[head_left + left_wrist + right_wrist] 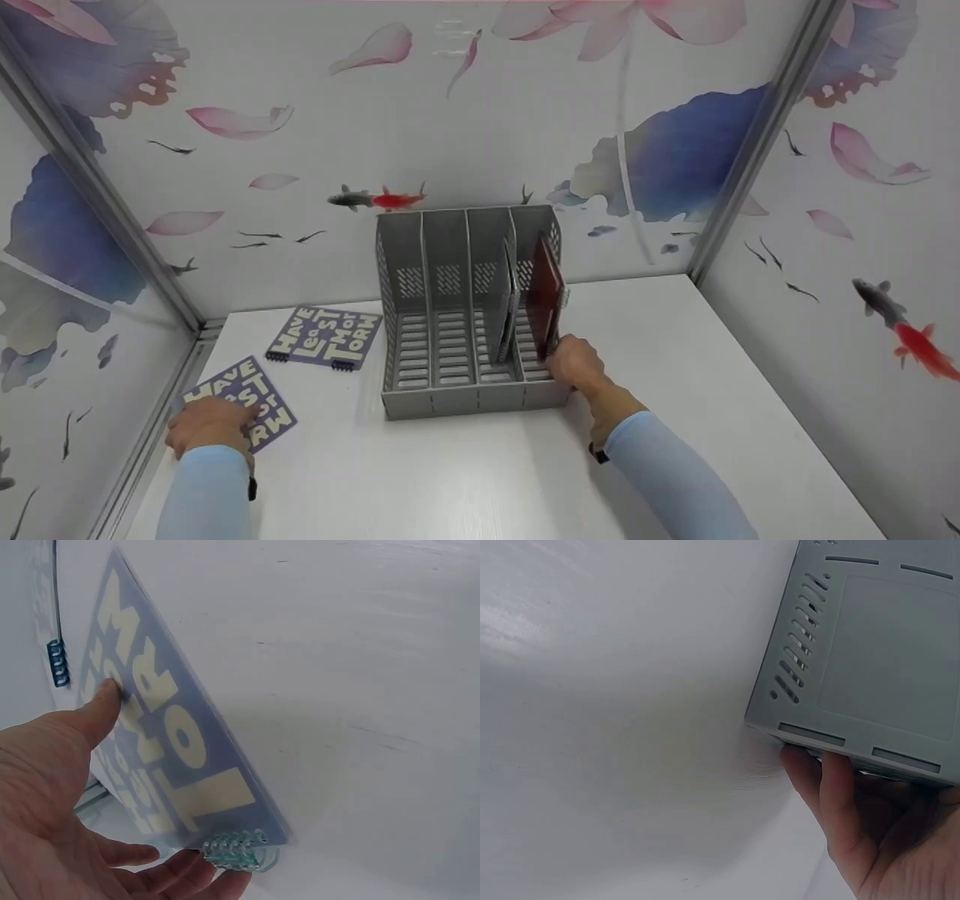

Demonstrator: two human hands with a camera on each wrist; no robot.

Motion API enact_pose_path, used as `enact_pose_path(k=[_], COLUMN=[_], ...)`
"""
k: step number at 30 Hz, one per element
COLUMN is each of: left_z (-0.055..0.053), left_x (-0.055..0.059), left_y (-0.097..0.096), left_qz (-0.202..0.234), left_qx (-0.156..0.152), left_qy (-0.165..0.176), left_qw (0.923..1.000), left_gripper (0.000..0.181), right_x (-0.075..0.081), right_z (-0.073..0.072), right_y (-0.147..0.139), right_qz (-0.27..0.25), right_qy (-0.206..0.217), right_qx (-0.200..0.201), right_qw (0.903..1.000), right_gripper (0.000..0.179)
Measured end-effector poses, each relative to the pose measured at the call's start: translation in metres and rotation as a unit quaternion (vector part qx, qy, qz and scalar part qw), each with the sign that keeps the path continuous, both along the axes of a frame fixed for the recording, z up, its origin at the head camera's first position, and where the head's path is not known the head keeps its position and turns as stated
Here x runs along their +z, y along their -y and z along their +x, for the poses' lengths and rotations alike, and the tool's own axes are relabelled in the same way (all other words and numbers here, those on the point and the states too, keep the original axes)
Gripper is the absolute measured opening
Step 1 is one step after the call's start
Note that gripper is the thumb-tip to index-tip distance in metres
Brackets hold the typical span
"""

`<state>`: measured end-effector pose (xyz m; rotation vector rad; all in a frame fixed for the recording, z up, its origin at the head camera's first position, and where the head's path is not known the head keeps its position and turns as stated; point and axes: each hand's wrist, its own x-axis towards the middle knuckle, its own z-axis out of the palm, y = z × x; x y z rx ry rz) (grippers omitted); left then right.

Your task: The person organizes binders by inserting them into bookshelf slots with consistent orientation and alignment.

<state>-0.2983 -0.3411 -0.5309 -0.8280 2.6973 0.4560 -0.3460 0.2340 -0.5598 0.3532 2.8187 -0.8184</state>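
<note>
My left hand (210, 426) grips a purple spiral notebook (274, 418) with pale lettering at the table's left. In the left wrist view, the thumb lies on its cover and the other fingers are by the coil binding (232, 847). A matching notebook (322, 337) lies flat just beyond it. The grey file rack (480, 401) has several upright compartments. My right hand (577, 364) holds its front right corner; in the right wrist view, fingertips curl at the rack's edge, with the thumb hidden. A reddish-brown notebook (546, 300) stands in the rightmost compartment, and a grey one (501, 307) stands in the compartment beside it.
The white table (465, 480) carries the rack near its back edge. Behind it rises a wall panel (300, 255) printed with petals and fish. Similar panels flank both sides, joined by metal posts (765, 142).
</note>
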Motion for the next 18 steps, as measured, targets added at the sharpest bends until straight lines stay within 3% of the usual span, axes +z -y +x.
enact_pose_path(k=[3,6,14,18], left_z=[0.008,0.012,0.012,0.016], left_x=[0.018,0.027,0.023,0.023], left_y=[-0.009,-0.011,0.002,0.007], left_qz=[0.027,0.045,0.055,0.116], left_qx=[0.021,0.033,0.026,0.036], left_qy=[-0.001,-0.004,-0.045,-0.084], left_qw=[0.9994,0.9984,0.9972,0.9891], left_gripper=[0.091,0.081,0.051,0.048], right_x=[-0.001,-0.001,0.001,-0.002], right_z=[-0.001,-0.002,-0.001,0.000], right_y=[-0.001,-0.001,0.001,0.002], right_qz=[-0.004,-0.010,-0.011,-0.016], right_qy=[-0.002,-0.001,-0.006,-0.010], right_qx=[-0.004,-0.006,0.000,0.003], right_qw=[1.0000,0.9999,0.9999,0.9998], right_gripper=[0.025,0.023,0.022,0.022])
